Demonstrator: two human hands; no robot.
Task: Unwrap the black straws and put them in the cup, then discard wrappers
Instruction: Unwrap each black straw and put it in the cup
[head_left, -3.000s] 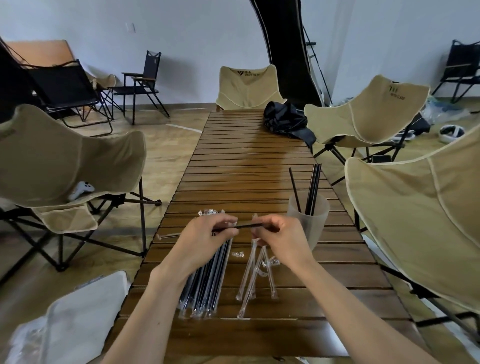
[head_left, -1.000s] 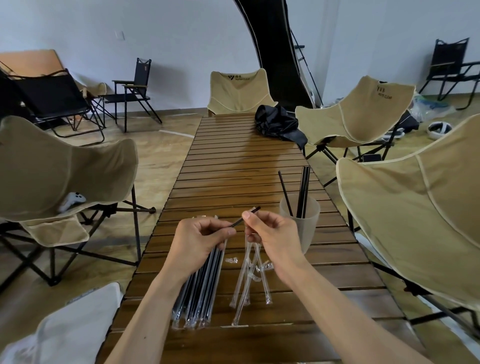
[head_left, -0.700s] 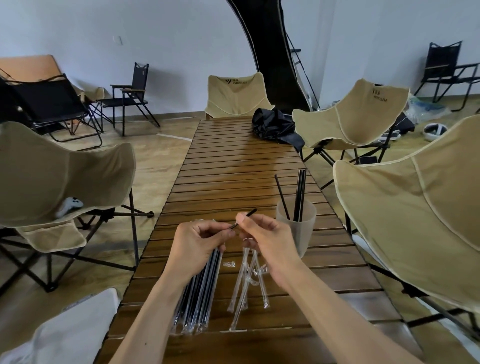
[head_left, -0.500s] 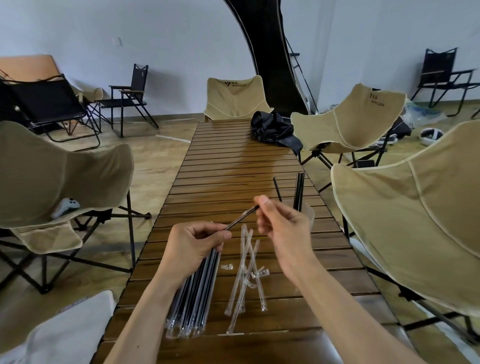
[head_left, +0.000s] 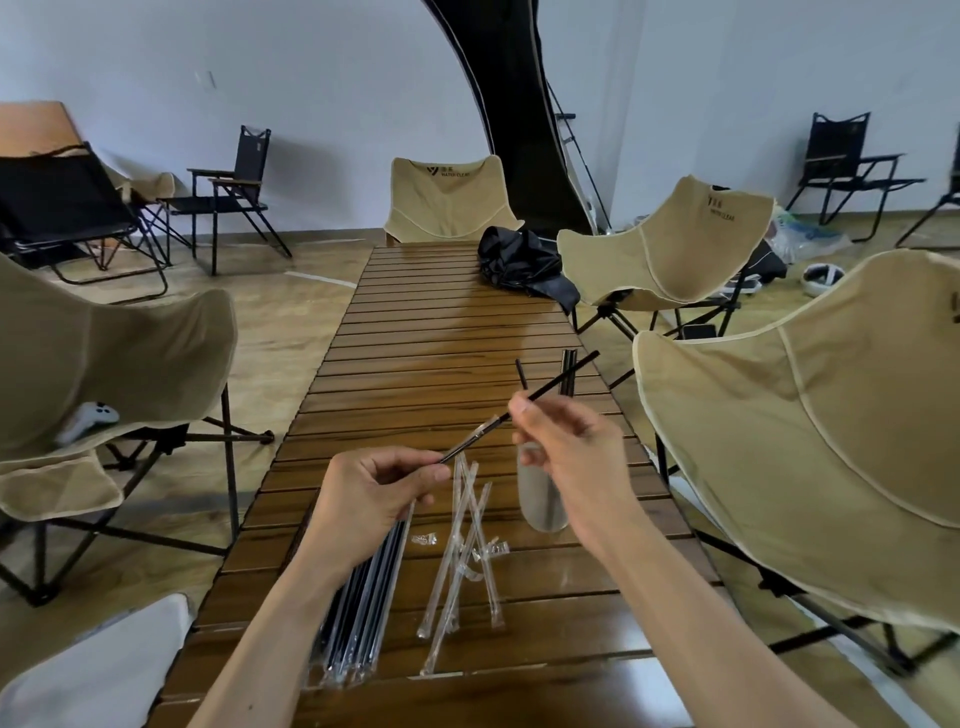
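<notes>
Straw (head_left: 556, 383) half out of wrapper (head_left: 470, 440) | right hand (head_left: 566, 447) pinches straw, left hand (head_left: 374, 488) pinches wrapper | mid-frame above counter (head_left: 441, 332); cup (head_left: 540, 499) lower right, near the edge

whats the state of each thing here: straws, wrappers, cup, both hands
straw in hand: mostly pulled out, tail end in its wrapper
its wrapper: pinched by the left hand
left hand: pinching
right hand: pinching the straw
cup: upright, holding black straws
wrapped straws: bundled flat on the table
empty wrappers: loose, crossed on the table
</notes>
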